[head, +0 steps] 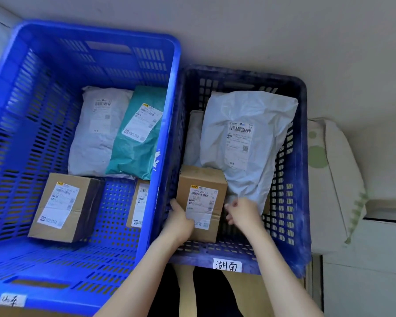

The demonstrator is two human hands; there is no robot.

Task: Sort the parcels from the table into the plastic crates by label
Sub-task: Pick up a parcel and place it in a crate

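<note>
Now left hand grips box in crate, hiding its corner; right hand fingers curled, grasp unclear.

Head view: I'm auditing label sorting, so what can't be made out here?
All head view.
Label print: too small, blurred.
Small brown cardboard box at the bright blue plastic crate's right wall: half hidden by it.
White bag under the grey plastic mailer: mostly covered.
Right hand's grip beside the held brown cardboard box: hidden by its own back.

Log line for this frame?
left hand: holds box | box: in dark crate | right hand: beside box, grip unclear | bag: same crate
</note>
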